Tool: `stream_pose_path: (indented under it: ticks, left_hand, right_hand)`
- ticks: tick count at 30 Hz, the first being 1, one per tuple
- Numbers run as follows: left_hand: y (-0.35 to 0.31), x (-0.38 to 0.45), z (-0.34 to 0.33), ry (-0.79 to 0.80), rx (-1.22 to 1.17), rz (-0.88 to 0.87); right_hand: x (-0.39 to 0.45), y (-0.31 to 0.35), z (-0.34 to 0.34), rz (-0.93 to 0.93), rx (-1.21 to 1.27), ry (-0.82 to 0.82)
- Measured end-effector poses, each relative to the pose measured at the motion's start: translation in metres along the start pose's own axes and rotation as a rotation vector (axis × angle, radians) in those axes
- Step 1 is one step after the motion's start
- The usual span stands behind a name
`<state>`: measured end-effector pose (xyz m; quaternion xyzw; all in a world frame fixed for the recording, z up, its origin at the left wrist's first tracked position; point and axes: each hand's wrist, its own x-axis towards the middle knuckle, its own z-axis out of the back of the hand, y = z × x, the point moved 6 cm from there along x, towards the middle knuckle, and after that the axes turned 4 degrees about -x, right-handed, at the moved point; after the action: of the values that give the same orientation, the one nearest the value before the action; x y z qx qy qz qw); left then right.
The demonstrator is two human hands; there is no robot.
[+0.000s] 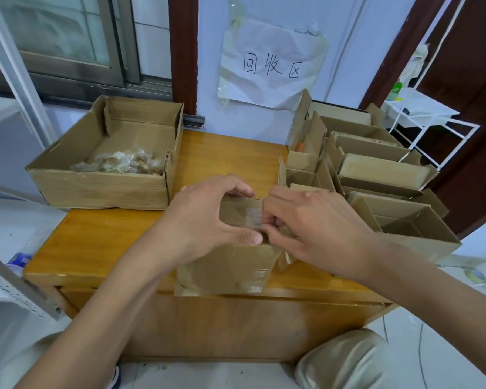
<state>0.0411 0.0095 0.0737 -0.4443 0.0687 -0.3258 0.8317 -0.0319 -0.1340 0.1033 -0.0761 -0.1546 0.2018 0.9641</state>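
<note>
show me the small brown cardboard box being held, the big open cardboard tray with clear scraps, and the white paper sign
small brown cardboard box [225, 268], head view, front face
big open cardboard tray [101, 189], head view, front wall
white paper sign [272, 66], head view, written middle

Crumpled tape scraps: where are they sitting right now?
In the head view, the crumpled tape scraps lie inside the large open cardboard box at the far left of the wooden table, below the window.

Bright, even, cool-tinted light; soft faint shadows; slight motion blur; strong wide-angle bending at edges.
</note>
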Motion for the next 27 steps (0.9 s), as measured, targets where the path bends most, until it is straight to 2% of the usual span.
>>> stream_pose_path:
  ticks: [13, 23, 27]
  left_hand:
    - [0.001, 0.0, -0.001, -0.009, -0.007, -0.003]
    - [0.002, 0.0, 0.0, -0.009, 0.008, 0.004]
    - [0.0, -0.002, -0.001, 0.003, 0.008, 0.002]
  right_hand:
    - [-0.003, 0.004, 0.004, -0.023, -0.028, -0.091]
    - [-0.008, -0.007, 0.0, -0.266, 0.223, -0.179]
    - [-0.007, 0.001, 0.002, -0.175, 0.133, -0.108]
